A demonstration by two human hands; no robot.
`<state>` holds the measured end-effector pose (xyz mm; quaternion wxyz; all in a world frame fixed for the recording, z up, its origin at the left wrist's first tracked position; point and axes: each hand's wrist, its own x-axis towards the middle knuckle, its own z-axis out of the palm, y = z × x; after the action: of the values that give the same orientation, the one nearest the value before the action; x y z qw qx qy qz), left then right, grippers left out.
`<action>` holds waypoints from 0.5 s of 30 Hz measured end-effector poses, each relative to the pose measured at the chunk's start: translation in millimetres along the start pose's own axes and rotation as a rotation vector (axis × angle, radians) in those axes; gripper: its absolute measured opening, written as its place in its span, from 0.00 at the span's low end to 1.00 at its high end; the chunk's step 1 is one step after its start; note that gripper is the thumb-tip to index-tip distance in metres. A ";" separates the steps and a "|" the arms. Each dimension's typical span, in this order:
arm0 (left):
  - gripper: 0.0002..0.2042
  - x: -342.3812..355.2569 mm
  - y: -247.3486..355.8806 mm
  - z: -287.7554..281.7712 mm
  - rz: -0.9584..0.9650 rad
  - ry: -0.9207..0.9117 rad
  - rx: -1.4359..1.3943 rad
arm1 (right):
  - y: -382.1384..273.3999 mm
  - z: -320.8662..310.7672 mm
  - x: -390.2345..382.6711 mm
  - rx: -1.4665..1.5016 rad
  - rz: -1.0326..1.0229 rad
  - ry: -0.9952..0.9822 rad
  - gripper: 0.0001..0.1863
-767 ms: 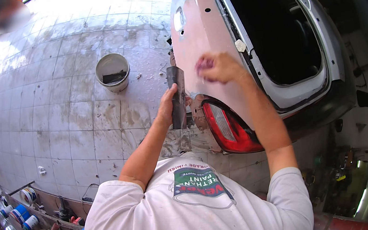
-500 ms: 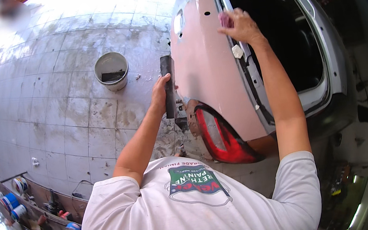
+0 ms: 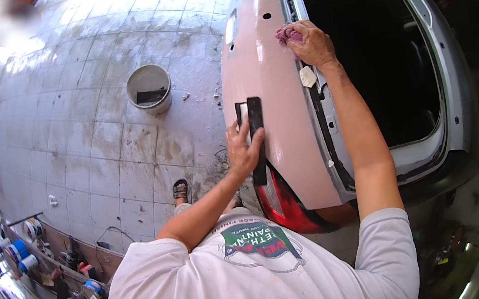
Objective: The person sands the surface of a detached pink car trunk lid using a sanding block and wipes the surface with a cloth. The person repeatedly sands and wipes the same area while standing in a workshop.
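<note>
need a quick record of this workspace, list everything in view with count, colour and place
car body: 1, pink and pale grey, right of centre
window opening: 1, black inside, car's rear
tail light: 1, red, panel's lower corner
off-white pieces: 2, along the window edge
bucket: 1, greyish, on the floor
dark piece: 1, inside the bucket
tiled floor: 1, pale grey, left
cans: several, blue and white, lower left
dark block: 1, in the left hand
cloth: 1, pinkish purple, in the right hand
far-right items: too dark to count
shirt: 1, white, bottom
hands: 2, bare, left and right
</note>
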<state>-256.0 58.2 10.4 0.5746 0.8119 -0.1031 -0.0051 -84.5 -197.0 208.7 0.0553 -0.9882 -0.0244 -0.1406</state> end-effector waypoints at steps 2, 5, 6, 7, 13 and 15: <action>0.29 31.0 14.7 11.7 0.013 0.044 -0.098 | 2.8 -7.4 4.9 0.044 0.006 -0.010 0.19; 0.28 165.6 18.0 23.5 0.025 0.021 -0.219 | 1.1 -11.8 9.9 0.006 0.031 -0.017 0.18; 0.29 217.6 3.9 19.4 -0.004 -0.026 -0.158 | -3.8 -10.3 17.0 0.040 0.015 -0.006 0.18; 0.30 272.2 -26.8 4.3 0.022 0.018 -0.127 | -22.6 -7.5 31.5 0.074 -0.015 0.011 0.18; 0.33 134.5 22.8 31.7 0.004 0.088 -0.138 | 10.8 -4.2 12.4 0.086 0.098 0.019 0.17; 0.32 47.0 33.8 11.7 0.114 0.071 -0.080 | 2.3 -6.8 12.2 0.135 0.119 0.024 0.17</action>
<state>-217.0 28.4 43.2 0.6092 0.7808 -0.1285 0.0526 -74.5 -199.7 218.3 0.1303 -0.9802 0.0256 -0.1468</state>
